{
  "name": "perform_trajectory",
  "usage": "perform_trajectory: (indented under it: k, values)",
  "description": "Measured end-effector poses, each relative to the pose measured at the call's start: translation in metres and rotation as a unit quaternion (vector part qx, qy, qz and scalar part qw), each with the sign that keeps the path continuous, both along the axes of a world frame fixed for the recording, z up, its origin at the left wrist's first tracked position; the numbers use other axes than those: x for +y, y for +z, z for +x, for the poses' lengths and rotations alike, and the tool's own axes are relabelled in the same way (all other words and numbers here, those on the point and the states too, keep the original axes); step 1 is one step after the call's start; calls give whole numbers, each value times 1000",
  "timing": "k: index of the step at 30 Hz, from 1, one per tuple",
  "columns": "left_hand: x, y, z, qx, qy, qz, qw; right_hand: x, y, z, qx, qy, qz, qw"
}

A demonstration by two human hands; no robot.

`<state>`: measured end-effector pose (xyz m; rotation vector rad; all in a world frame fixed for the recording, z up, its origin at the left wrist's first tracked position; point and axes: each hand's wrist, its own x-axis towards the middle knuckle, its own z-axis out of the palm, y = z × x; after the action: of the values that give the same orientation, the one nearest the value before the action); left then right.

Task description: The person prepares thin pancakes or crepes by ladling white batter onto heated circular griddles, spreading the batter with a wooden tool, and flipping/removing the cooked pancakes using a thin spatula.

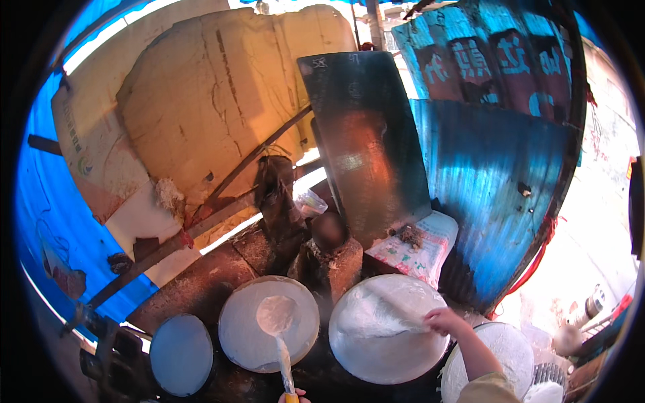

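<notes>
My left hand, partly cut off by the bottom edge, grips the yellow handle of a long ladle. The ladle's round head rests over a pale, coated round griddle in front of me. To its right is a second, larger round griddle. A thin, pale sheet of batter or dough lies on it, wrinkled and partly folded. At that griddle's right side, my right hand has its fingers pinched at the sheet's edge. A blurred pale band crosses the sheet near these fingers.
A smaller round plate stands at left. Under my right forearm is a round, whitish stack or surface. Behind the griddles are a brick post, a cloth-covered ledge and a tall dark panel. Corrugated blue sheeting borders the right.
</notes>
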<state>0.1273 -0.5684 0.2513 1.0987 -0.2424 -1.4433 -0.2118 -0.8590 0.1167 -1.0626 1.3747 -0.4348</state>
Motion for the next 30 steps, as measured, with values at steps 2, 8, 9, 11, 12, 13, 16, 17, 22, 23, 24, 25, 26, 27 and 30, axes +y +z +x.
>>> perform_trajectory:
  k: [2, 8, 9, 11, 12, 13, 16, 17, 22, 23, 24, 25, 26, 27, 30]
  values:
    - [-1, 3, 2, -21, -6, -3, 1000, 18, 13, 10, -37, 116, 49, 991]
    - [24, -4, 7, -3, -36, -23, 999, -3, -2, -58, -56, 156, 12, 986]
    - [19, -8, 6, 34, -26, -27, 999, -11, -5, -52, -86, 96, -25, 991]
    - [1, 0, 1, 6, -38, -26, 999, -14, -9, -12, -50, -39, -20, 998]
    - [-4, 0, -2, 17, -41, -29, 999, -7, -1, -1, -18, 24, -8, 1000]
    - [-8, 3, 0, 17, -39, -31, 999, 3, 13, 15, 20, 126, 19, 992]
    - [0, 8, 5, 20, -17, -19, 999, 22, 5, -2, -75, 207, 122, 968]
    - [5, 6, 6, 23, -7, -17, 1000, 18, 3, -22, -76, 228, 167, 956]
    - [12, -3, 0, 52, 5, -21, 998, -27, -7, -28, -37, 90, -17, 995]
    - [6, -5, -1, 40, -5, -18, 999, -27, -9, -5, -44, -6, -28, 999]
    - [2, -4, -2, 48, 4, -22, 999, -28, -2, 15, -20, 10, -10, 1000]
    - [-3, -2, 0, 52, -1, -25, 998, -22, 4, 20, 19, 80, 6, 997]
    - [-2, -3, 1, 55, 3, -26, 998, -15, 10, 22, -2, 143, 39, 989]
    - [1, -3, 5, 54, 6, -26, 998, -3, 17, 23, -26, 203, 73, 976]
    - [17, -1, 10, 46, 22, -27, 998, -2, 22, -24, -12, 256, 139, 957]
